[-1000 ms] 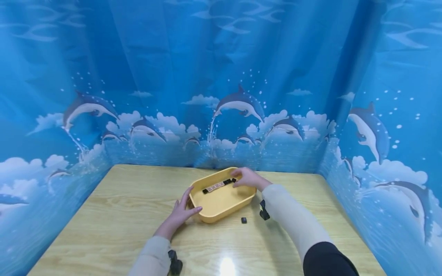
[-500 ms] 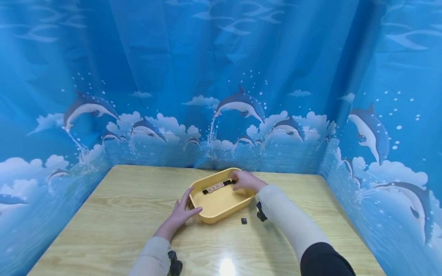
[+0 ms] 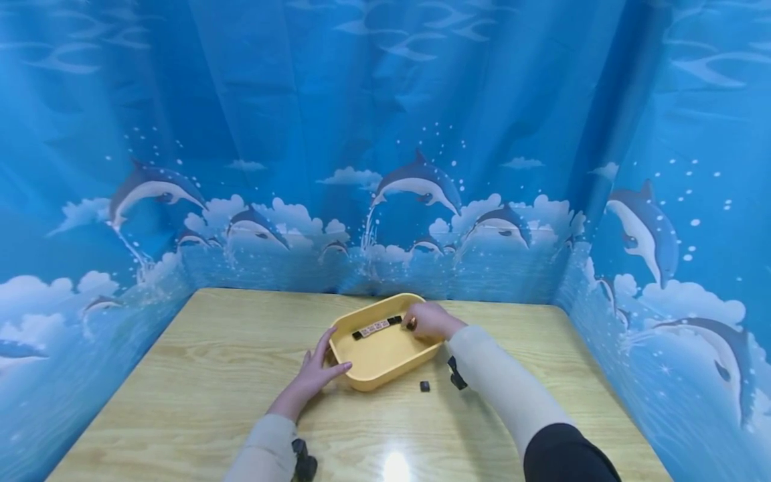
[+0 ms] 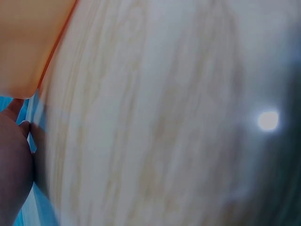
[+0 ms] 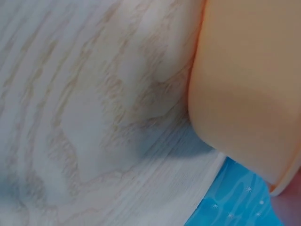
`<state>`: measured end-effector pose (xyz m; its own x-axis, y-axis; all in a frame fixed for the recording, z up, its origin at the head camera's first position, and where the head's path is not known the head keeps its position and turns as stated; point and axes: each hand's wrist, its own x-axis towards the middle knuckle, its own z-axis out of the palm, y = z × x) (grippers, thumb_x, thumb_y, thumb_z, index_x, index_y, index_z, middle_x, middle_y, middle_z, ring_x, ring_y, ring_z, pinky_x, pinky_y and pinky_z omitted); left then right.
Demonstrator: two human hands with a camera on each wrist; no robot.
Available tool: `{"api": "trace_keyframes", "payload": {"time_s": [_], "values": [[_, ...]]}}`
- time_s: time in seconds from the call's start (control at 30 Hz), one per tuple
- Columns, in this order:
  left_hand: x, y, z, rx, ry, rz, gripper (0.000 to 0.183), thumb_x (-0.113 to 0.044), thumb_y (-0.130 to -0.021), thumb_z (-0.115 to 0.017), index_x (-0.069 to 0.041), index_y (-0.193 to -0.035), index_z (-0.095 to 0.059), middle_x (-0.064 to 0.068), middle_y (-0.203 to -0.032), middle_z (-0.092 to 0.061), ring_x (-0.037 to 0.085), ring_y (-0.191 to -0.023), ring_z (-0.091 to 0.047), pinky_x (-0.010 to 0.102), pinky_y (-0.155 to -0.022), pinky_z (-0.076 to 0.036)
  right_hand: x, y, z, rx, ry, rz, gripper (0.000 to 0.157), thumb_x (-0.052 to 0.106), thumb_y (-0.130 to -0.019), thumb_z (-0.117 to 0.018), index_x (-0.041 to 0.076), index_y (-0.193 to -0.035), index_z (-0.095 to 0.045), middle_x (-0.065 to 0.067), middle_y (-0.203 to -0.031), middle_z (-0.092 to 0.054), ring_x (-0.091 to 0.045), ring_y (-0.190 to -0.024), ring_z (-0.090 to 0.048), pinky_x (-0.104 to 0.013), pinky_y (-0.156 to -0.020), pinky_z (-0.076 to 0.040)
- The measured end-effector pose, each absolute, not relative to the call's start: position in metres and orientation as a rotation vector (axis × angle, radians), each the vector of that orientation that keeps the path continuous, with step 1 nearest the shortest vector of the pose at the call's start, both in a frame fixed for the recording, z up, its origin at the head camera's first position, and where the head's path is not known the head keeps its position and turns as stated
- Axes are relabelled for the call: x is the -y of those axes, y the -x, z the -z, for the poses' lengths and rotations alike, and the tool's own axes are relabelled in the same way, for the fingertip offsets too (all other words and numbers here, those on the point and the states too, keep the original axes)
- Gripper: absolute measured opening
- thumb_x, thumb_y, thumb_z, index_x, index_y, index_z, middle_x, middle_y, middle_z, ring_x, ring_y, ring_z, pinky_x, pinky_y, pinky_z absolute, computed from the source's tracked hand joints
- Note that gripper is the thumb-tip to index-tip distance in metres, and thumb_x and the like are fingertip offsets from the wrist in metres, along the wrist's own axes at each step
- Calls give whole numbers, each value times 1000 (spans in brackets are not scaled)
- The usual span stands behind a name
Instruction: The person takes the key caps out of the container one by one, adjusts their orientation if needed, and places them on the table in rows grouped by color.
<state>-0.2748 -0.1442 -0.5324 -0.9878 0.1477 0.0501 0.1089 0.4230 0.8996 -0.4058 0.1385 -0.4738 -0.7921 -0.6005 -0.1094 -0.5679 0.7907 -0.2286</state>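
Observation:
A shallow yellow tray [image 3: 385,375] sits on the table. Along the inside of its far wall runs a row of small blocks: pale ones with reddish markings [image 3: 375,328] between a black one [image 3: 357,335] on the left and black ones [image 3: 394,320] on the right. My right hand [image 3: 430,320] reaches into the right end of the tray and pinches a small black block [image 3: 412,325], apart from the row. My left hand [image 3: 314,370] rests spread against the tray's left end, thumb at the near rim. In the right wrist view, the tray's outer wall [image 5: 244,94] hides most of that hand.
A single small black block [image 3: 424,386] lies on the wooden table [image 3: 241,361] just in front of the tray. A blue curtain [image 3: 301,134] printed with dolphins encloses the table at the back and sides.
My right hand has closed on the black block at the row's right end and drawn it slightly right, leaving a gap. The left hand and tray stay in place.

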Motion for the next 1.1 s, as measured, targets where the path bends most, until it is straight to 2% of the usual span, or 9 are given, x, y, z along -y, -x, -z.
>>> {"api": "trace_keyframes", "payload": {"time_s": [0.23,0.43,0.53,0.73,0.9,1.1], "values": [[144,274,530,-2616,-232,-1648,91,-32,-87,-74,-19,-156,-16,25,-153,-29,42,-142,-22,55,-114,14,-140,407,476,-2825,958,182,39,-9,-71,-68,18,-96,-79,4,-99,-71,-16,-95,-64,-33,-85,-53],[143,274,530,-2614,-232,-1647,91,-32,-87,-74,-20,-156,-16,25,-153,-29,42,-142,-22,56,-114,14,-147,409,472,-2726,904,431,36,-13,-73,-66,13,-95,-78,2,-95,-72,-13,-84,-65,-27,-71,-55],[143,274,530,-2612,-235,-1648,90,-32,-87,-73,-20,-156,-17,26,-153,-29,42,-142,-22,56,-113,14,-152,411,467,-2664,842,550,31,-13,-78,-67,9,-98,-77,2,-93,-71,-11,-80,-64,-24,-66,-56],[144,274,530,-2605,-234,-1650,90,-31,-88,-73,-19,-156,-16,26,-153,-29,42,-142,-21,56,-113,15,-163,409,458,-2642,815,663,24,-7,-80,-72,5,-101,-76,2,-90,-71,-10,-80,-64,-25,-69,-56],[143,275,531,-2606,-227,-1645,90,-31,-87,-73,-19,-156,-16,27,-152,-30,44,-142,-21,56,-113,15,-173,401,448,-2652,808,781,26,-3,-76,-78,3,-101,-75,3,-87,-69,-12,-80,-63,-28,-71,-55],[145,276,530,-2599,-244,-1649,90,-31,-88,-73,-19,-156,-15,27,-152,-29,44,-142,-21,56,-113,15,-183,391,438,-2635,845,914,25,2,-77,-81,2,-101,-74,1,-93,-68,-14,-84,-63,-31,-75,-56]]}}
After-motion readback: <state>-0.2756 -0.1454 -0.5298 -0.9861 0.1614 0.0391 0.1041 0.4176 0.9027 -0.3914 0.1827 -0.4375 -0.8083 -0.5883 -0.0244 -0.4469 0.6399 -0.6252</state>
